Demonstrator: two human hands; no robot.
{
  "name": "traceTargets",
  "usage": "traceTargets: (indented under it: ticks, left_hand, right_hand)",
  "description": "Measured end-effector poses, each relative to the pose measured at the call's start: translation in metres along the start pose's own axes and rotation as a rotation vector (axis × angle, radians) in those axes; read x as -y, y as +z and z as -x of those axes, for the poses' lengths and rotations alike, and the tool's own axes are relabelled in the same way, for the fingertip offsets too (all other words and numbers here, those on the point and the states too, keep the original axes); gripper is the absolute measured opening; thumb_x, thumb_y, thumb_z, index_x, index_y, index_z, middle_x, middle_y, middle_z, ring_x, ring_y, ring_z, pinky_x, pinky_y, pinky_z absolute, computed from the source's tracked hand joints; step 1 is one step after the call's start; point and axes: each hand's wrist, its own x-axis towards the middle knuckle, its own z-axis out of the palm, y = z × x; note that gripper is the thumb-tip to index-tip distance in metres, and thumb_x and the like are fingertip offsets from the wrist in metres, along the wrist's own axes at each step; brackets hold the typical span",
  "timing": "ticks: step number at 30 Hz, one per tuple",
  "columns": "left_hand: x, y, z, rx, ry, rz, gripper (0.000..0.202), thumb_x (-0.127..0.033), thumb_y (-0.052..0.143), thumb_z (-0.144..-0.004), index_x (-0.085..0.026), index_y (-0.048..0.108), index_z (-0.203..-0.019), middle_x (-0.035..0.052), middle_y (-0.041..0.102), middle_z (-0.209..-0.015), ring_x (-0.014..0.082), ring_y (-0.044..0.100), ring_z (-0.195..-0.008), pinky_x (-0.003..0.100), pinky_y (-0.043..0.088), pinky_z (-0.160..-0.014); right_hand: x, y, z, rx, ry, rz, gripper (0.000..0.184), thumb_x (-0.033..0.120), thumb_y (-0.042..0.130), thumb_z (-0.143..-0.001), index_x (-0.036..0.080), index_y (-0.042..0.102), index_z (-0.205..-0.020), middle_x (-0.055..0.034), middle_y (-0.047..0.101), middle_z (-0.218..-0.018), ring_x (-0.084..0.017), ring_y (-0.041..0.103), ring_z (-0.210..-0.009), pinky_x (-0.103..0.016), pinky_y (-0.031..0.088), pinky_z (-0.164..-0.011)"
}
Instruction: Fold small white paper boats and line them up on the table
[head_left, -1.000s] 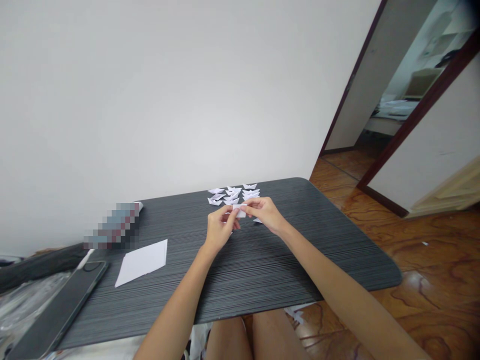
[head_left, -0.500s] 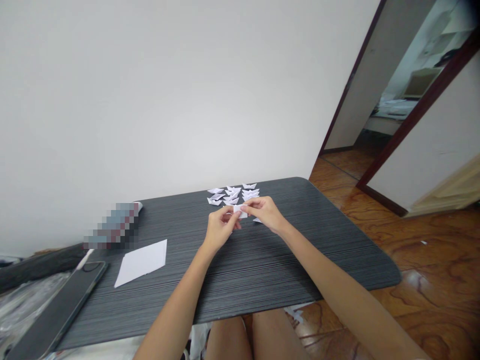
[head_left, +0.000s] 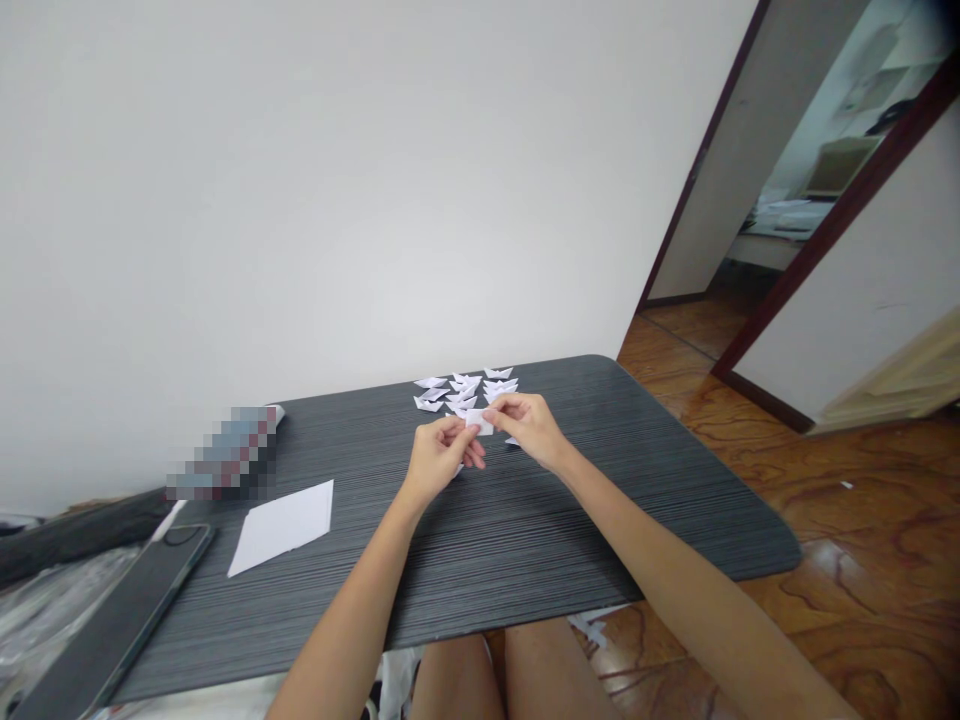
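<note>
A small folded piece of white paper (head_left: 479, 423) is held up over the dark table between my two hands. My left hand (head_left: 442, 455) pinches its left side between thumb and index finger, the other fingers loosely curled below. At its upper right, the thumb and fingertips of my right hand (head_left: 527, 428) are pressed together on it. Just beyond my hands lie several white folded paper boats (head_left: 463, 384), grouped near the table's back edge. Bits of white paper show partly from behind each hand.
The dark wood-grain table (head_left: 585, 545) has rounded right corners and stands against a white wall. White paper sheets (head_left: 283, 527) lie on its left, near a black phone-like object (head_left: 124, 630) and a pixelated item (head_left: 229, 455). Paper scraps (head_left: 592, 628) lie on the floor below.
The fingers of my left hand have loosened and spread slightly beneath the folded paper, whose face shows a little more. Both hands stay in nearly the same place.
</note>
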Motion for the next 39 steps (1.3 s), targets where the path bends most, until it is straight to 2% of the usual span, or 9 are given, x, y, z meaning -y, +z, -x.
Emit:
traceTargets:
  ticks: [6,16,23,26,28,30,32,35,39]
  left_hand:
    - [0.003,0.002,-0.002,-0.034,-0.004,0.038,0.022,-0.03,0.051,-0.076,-0.011,0.051,-0.066,0.0008,0.058,-0.052,0.0096,0.055,-0.039,0.018,0.037,-0.037]
    - [0.005,0.0,-0.003,0.023,-0.029,0.102,0.026,-0.035,0.047,-0.078,-0.011,0.049,-0.068,0.0053,0.062,-0.057,0.0135,0.059,-0.042,0.019,0.037,-0.036]
    - [0.01,0.001,-0.001,-0.075,0.053,-0.051,0.027,-0.035,0.044,-0.08,-0.013,0.047,-0.065,0.0015,0.06,-0.052,0.0101,0.055,-0.037,0.017,0.033,-0.034]
    - [0.007,0.001,-0.003,-0.085,0.069,0.019,0.023,-0.033,0.046,-0.079,-0.012,0.052,-0.07,0.0027,0.062,-0.057,0.0099,0.055,-0.038,0.017,0.035,-0.034]
    - [0.004,-0.001,-0.004,-0.098,0.084,0.092,0.021,-0.031,0.049,-0.077,-0.011,0.057,-0.081,0.0029,0.063,-0.06,0.0106,0.056,-0.041,0.02,0.04,-0.038]
    - [0.003,-0.003,-0.004,-0.122,0.095,0.146,0.025,-0.029,0.051,-0.076,-0.011,0.058,-0.092,0.0021,0.063,-0.058,0.012,0.058,-0.045,0.023,0.045,-0.044]
    - [0.002,-0.005,-0.004,-0.159,0.1,0.172,0.028,-0.028,0.052,-0.075,-0.011,0.06,-0.095,0.0024,0.064,-0.057,0.0138,0.06,-0.05,0.026,0.049,-0.053]
    - [0.001,-0.006,-0.002,-0.212,0.114,0.168,0.028,-0.03,0.053,-0.074,-0.011,0.062,-0.093,0.0039,0.065,-0.06,0.0152,0.061,-0.056,0.03,0.05,-0.061]
    - [-0.001,-0.002,-0.001,-0.247,0.138,0.112,0.025,-0.029,0.056,-0.072,-0.012,0.063,-0.089,0.0019,0.063,-0.056,0.0127,0.058,-0.05,0.027,0.05,-0.056]
  right_hand:
    - [-0.007,0.004,0.001,0.021,0.198,-0.131,0.022,0.032,0.065,-0.061,0.013,0.055,-0.061,0.0037,0.051,-0.047,-0.005,0.043,-0.041,-0.018,0.033,-0.041]
    - [-0.001,0.002,0.002,0.047,0.116,-0.12,0.023,0.032,0.064,-0.064,0.012,0.056,-0.058,0.0021,0.053,-0.045,-0.006,0.046,-0.041,-0.02,0.036,-0.043]
    - [-0.003,0.005,0.003,0.016,0.073,-0.086,0.023,0.034,0.063,-0.065,0.012,0.057,-0.06,0.0026,0.052,-0.041,-0.006,0.044,-0.036,-0.02,0.036,-0.039]
    - [-0.002,0.005,0.003,0.023,-0.006,-0.096,0.019,0.031,0.061,-0.067,0.013,0.06,-0.066,-0.0003,0.058,-0.05,-0.01,0.052,-0.043,-0.024,0.044,-0.046]
    - [0.001,0.004,0.004,0.039,-0.111,-0.073,0.014,0.028,0.06,-0.069,0.014,0.064,-0.073,-0.0044,0.064,-0.069,-0.013,0.059,-0.061,-0.028,0.049,-0.061]
    - [0.004,0.002,0.004,0.047,-0.219,-0.015,0.012,0.024,0.058,-0.072,0.017,0.066,-0.078,-0.0063,0.063,-0.088,-0.016,0.059,-0.082,-0.031,0.047,-0.077]
    - [0.008,0.0,0.005,0.059,-0.279,0.053,0.014,0.022,0.053,-0.075,0.02,0.067,-0.08,-0.0056,0.061,-0.097,-0.017,0.055,-0.094,-0.034,0.041,-0.087]
    - [0.013,0.0,0.006,0.102,-0.276,0.103,0.018,0.022,0.049,-0.078,0.023,0.067,-0.083,-0.0047,0.061,-0.1,-0.017,0.054,-0.097,-0.036,0.039,-0.09]
    - [0.012,0.003,0.006,0.063,-0.192,0.016,0.016,0.025,0.053,-0.075,0.02,0.067,-0.08,-0.0066,0.06,-0.1,-0.017,0.053,-0.097,-0.034,0.041,-0.087]
